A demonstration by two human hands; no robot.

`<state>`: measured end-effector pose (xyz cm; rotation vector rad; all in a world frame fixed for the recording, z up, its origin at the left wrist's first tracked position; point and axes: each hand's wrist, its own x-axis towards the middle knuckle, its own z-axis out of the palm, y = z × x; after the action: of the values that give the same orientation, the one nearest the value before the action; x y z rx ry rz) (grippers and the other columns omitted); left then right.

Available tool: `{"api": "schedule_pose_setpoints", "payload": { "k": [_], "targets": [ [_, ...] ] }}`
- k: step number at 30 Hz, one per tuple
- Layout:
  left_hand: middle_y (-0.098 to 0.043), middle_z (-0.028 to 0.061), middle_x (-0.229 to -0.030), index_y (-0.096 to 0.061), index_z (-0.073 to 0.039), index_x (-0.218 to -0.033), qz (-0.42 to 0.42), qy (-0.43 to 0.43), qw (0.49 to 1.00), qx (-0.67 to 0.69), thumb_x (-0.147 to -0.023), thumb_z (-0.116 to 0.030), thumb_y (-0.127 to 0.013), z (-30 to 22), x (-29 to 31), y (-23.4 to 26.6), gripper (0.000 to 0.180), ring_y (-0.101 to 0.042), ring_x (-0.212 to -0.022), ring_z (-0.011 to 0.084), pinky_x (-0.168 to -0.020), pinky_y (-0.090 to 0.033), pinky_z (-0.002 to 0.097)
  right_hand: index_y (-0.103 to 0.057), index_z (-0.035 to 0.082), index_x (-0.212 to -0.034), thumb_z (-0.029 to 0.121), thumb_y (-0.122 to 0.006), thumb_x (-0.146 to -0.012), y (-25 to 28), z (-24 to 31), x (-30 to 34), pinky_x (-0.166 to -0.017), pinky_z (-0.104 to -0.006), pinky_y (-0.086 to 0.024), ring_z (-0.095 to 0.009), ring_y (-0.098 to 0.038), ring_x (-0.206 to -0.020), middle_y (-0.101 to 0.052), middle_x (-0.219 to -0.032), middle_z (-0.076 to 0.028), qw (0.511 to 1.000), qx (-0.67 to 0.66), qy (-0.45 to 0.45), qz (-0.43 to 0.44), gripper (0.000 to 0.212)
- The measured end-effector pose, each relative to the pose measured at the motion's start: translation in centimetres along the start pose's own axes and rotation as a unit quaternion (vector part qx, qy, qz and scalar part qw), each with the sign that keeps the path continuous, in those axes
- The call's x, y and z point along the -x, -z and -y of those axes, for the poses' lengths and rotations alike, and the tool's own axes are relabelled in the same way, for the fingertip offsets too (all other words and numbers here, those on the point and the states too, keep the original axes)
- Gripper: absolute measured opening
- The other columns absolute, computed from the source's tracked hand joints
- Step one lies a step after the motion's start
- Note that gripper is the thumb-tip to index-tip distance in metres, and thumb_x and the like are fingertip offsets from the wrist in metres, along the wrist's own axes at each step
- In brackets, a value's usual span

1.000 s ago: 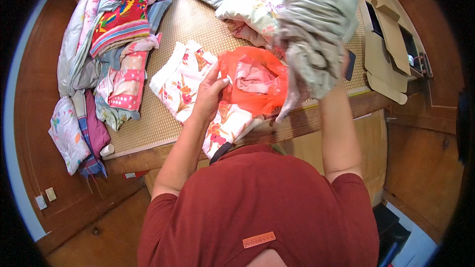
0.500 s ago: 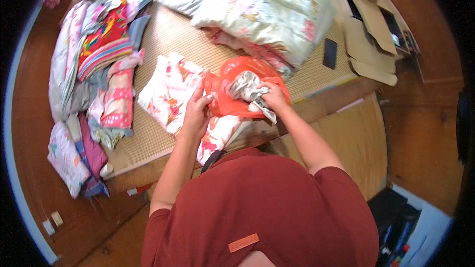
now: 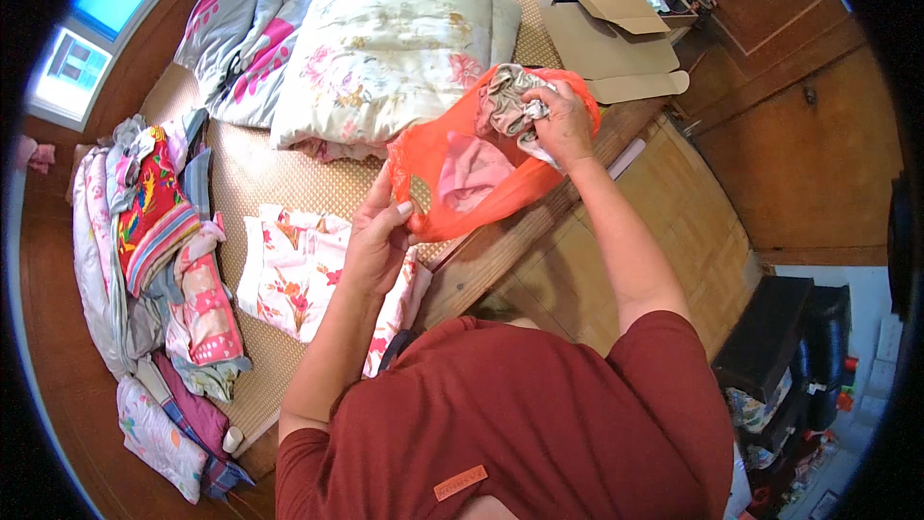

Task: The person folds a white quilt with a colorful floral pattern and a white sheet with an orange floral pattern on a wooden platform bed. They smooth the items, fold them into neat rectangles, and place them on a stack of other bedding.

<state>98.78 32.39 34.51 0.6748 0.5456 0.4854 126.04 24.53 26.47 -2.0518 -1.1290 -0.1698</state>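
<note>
My left hand point(image 3: 378, 227) pinches the near-left edge of an orange-red plastic bag point(image 3: 444, 219), which is stretched wide. My right hand point(image 3: 561, 121) is closed on a crumpled grey-and-white cloth point(image 3: 504, 107) at the bag's far right side. Between the two hands, a pink cloth point(image 3: 474, 173) shows at the bag's mouth; I cannot tell how deep it lies. Below and left of my left hand, a white garment with red and orange flowers point(image 3: 295, 274) is spread on the woven mat point(image 3: 252, 171), partly covered by my left forearm.
A thick floral quilt point(image 3: 385, 48) lies behind the bag, beside a grey-and-pink blanket point(image 3: 252, 63). Piled folded clothes point(image 3: 159, 250) line the left side. An opened cardboard box point(image 3: 606, 14) stands at the far right. The platform's wooden edge point(image 3: 500, 250) runs beneath my arms.
Both hands remain on the bag and cloth. The bag has been pulled wider, with my right hand farther from my left, and the pink cloth now shows. The view has shifted.
</note>
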Motion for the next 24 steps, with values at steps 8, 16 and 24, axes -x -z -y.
{"api": "schedule_pose_setpoints", "payload": {
  "k": [8, 16, 24],
  "targets": [
    [-0.054, 0.0012, -0.068, -0.025, -0.014, -0.134, -0.103, 0.081, 0.924, -0.359, -0.08, -0.006, -0.046, 9.6, -5.5, 10.2, 0.058, -0.05, -0.054, 0.0094, -0.051, -0.045, 0.0237, -0.063, 0.011, -0.09, -0.002, -0.054, -0.064, -6.4, -7.3, 4.4, -0.063, -0.0258, -0.046, -0.018, -0.058, -0.068, -0.061, -0.082, -0.008, 0.922, -0.238, -0.229, 0.2, 0.03],
    [-0.059, 0.019, -0.085, -0.044, -0.017, -0.122, 0.156, 0.148, 0.606, -0.766, -0.078, -0.023, -0.047, 15.3, -3.5, 9.7, 0.045, -0.058, -0.078, 0.032, -0.069, -0.045, 0.0409, -0.062, 0.011, -0.091, -0.003, -0.052, -0.067, -3.5, -3.8, 1.2, -0.074, -0.0297, -0.045, -0.019, -0.055, -0.083, -0.058, -0.091, -0.005, 0.95, -0.291, -0.101, 0.052, 0.03],
    [-0.06, 0.0154, -0.088, -0.046, -0.019, -0.121, 0.14, 0.141, 0.595, -0.779, -0.079, -0.027, -0.048, 13.2, -2.1, 9.1, 0.043, -0.058, -0.079, 0.0314, -0.069, -0.046, 0.0401, -0.058, 0.01, -0.102, -0.001, -0.048, -0.062, -10.9, -10.0, 12.5, -0.09, -0.0384, -0.038, -0.036, -0.044, -0.107, -0.044, -0.118, -0.018, 0.935, -0.101, -0.127, 0.314, 0.043]
  ]
}}
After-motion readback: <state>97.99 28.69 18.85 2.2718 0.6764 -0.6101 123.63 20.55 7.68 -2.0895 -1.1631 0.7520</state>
